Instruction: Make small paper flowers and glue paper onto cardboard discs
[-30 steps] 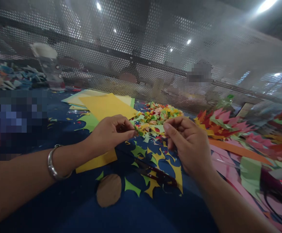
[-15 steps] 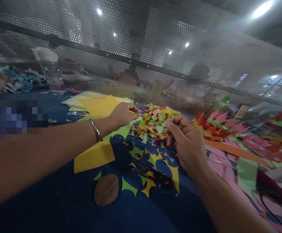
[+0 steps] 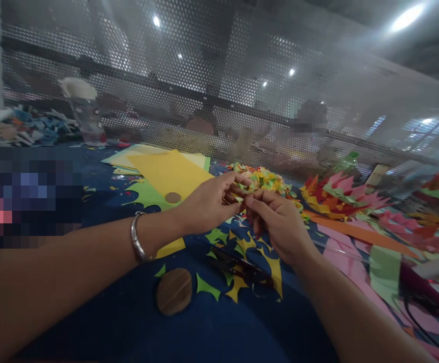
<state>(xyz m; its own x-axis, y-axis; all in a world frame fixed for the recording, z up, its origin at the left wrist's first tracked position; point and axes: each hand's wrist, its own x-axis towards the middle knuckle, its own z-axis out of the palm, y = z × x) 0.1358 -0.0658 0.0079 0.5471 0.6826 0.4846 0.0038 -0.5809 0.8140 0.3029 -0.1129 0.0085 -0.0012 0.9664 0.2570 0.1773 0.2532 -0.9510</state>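
My left hand (image 3: 215,204), with a silver bracelet (image 3: 138,241) on the wrist, reaches across until its fingertips meet those of my right hand. Its fingers are loosely bent and apart. My right hand (image 3: 279,217) is closed in a pinch; anything between its fingertips is too small to make out. Behind the hands lies a heap of small coloured paper scraps (image 3: 270,180). Below them are yellow and green paper offcuts (image 3: 238,288) with curved edges, and dark-handled scissors (image 3: 244,268). A round brown disc (image 3: 174,291) rests nearer to me.
Yellow sheets (image 3: 159,166) lie at left with a small brown disc (image 3: 173,197) on top. Spiky paper pieces (image 3: 343,189), an orange strip (image 3: 363,234) and a purple tool (image 3: 427,292) with a cord are at right. A clear cup (image 3: 86,113) stands before a perforated metal screen (image 3: 189,80).
My left hand has moved right and nearer, from beside the scrap heap to my right fingertips. My right hand has shifted slightly left. The small disc on the yellow sheet has come into sight.
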